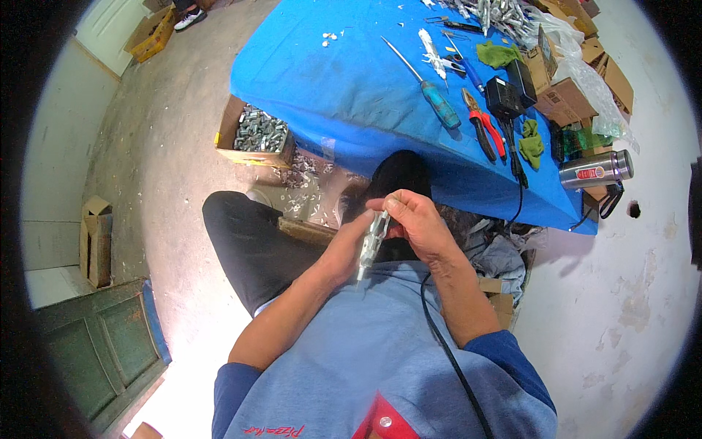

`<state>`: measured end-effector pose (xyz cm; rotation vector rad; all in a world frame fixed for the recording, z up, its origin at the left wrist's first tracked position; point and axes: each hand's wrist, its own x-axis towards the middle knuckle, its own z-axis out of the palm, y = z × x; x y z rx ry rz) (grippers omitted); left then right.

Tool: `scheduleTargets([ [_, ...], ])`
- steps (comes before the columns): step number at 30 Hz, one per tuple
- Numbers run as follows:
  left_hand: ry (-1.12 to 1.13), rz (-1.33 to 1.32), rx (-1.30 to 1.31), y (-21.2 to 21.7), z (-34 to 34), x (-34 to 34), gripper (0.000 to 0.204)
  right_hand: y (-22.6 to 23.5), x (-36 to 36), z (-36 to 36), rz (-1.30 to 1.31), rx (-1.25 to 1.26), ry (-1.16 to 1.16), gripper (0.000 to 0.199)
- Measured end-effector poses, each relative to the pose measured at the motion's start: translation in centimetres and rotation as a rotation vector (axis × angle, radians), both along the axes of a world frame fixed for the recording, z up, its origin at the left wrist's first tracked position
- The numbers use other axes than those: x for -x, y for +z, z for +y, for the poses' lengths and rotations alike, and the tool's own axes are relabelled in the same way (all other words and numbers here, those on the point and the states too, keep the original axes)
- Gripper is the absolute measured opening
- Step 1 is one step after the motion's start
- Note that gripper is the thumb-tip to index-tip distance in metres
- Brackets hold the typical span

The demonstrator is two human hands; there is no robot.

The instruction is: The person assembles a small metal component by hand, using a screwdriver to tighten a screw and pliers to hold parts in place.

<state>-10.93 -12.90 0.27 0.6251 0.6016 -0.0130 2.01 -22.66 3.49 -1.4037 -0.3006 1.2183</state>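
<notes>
In front of my chest I hold a long, narrow white-and-silver part (371,247) with a dark section. It tilts, its thin lower end pointing down toward my shirt. My left hand (352,238) closes around its side, the fingers partly hidden behind it. The thumb and fingers of my right hand (413,218) pinch its upper end. What kind of part it is I cannot make out. A similar white part (432,54) lies on the blue-covered table (314,80), beyond a screwdriver with a teal handle (439,104) and red-and-black pliers (484,124).
A carton (252,156) of small metal pieces stands by the table's left side. Black adapters (504,97) with a cable, green gloves (531,144) and a steel flask (596,169) sit along the right edge. A pile of metal parts (497,13) lies at the back.
</notes>
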Motion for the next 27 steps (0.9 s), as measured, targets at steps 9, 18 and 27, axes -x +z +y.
scheduleTargets([
  [9, -0.046, -0.008, 0.098, -1.6, 0.2, 0.6, 0.038, -0.5, 0.6, 0.5, -0.099, -0.017, 0.043, 0.021],
  [18, 0.298, 0.237, 0.105, -3.7, 1.1, 0.2, 0.042, 1.1, 2.4, -1.9, -0.353, -0.206, -0.063, 0.014],
  [27, 0.373, 0.224, -0.061, -5.4, 0.9, 0.1, 0.041, 2.6, 2.9, -5.0, -0.691, -0.022, 0.231, 0.021],
])
